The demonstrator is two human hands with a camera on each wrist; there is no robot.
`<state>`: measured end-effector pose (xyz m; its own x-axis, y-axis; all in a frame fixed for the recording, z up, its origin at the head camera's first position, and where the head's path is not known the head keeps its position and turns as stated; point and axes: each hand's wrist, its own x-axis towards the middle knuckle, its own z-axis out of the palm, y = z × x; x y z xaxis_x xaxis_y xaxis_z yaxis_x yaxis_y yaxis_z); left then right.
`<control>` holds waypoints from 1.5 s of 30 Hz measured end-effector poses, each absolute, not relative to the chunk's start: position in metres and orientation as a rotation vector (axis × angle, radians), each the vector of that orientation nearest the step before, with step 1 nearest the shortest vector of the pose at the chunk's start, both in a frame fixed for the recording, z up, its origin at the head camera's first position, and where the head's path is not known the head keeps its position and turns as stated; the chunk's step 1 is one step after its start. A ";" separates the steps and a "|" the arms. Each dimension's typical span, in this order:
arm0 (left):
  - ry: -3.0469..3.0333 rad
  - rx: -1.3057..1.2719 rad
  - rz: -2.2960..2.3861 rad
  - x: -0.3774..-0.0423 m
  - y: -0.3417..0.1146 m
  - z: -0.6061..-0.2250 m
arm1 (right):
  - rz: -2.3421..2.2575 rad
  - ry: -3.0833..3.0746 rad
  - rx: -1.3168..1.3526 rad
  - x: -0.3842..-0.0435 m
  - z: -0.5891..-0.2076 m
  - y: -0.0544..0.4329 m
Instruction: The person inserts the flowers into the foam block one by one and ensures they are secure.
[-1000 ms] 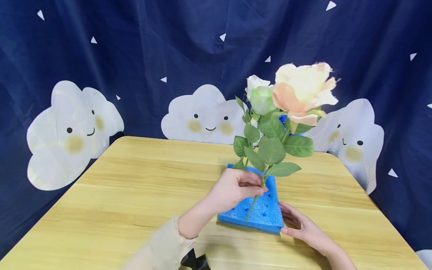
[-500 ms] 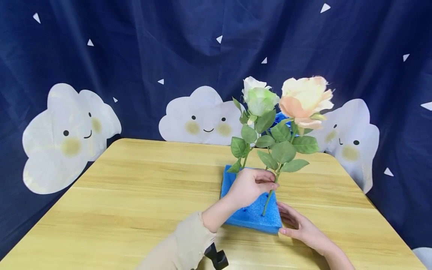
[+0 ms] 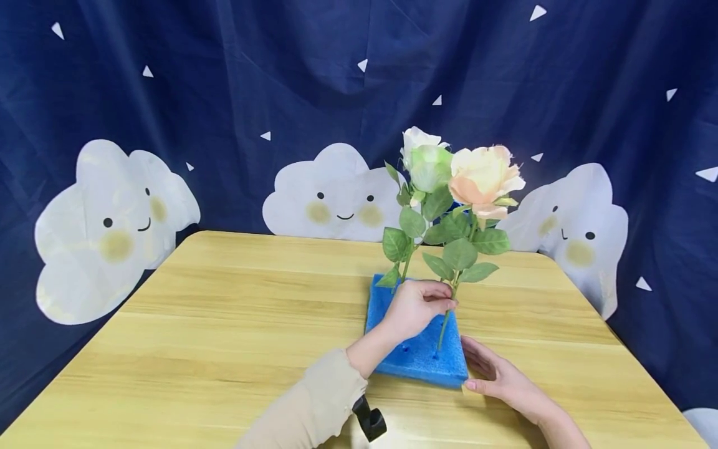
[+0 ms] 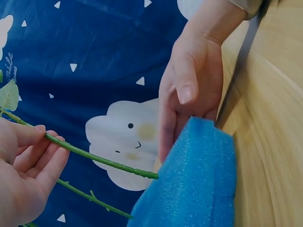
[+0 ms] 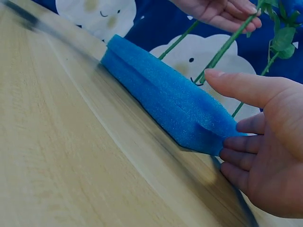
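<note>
My left hand [image 3: 417, 308] pinches the green stem [image 4: 104, 160] of a peach rose [image 3: 483, 178] between thumb and fingers. The stem's lower end is over the blue foam block [image 3: 421, 368], close to a small hole; whether it touches the foam I cannot tell. A white-green rose [image 3: 430, 167] stands in the block's far part. Behind the peach bloom, a blue flower [image 3: 455, 207] is mostly hidden. Beside the block's right edge rests my right hand [image 3: 507, 380], its relaxed fingers [image 5: 242, 144] touching the foam's side and its thumb extended.
The block lies on a wooden table [image 3: 224, 324]. A black strap-like piece [image 3: 370, 421] hangs by the left sleeve. Behind the table hangs a dark blue curtain [image 3: 235, 75] with white clouds and triangles.
My left hand has moved right with the peach rose, then slightly back left; the bloom has come lower and the stem stands more upright. My right hand stays beside the block.
</note>
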<state>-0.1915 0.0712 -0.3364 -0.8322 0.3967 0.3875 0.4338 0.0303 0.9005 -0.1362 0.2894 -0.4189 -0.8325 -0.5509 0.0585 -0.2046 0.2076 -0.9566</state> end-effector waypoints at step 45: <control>-2.401 -0.769 -1.674 -0.196 0.086 -0.367 | -1.654 2.200 -0.722 -0.139 -0.423 0.292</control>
<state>-0.1964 0.0859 -0.3667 -0.8647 0.3379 0.3717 0.4656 0.2614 0.8455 -0.1388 0.2921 -0.4233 -0.8305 -0.5533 0.0633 -0.2144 0.2128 -0.9533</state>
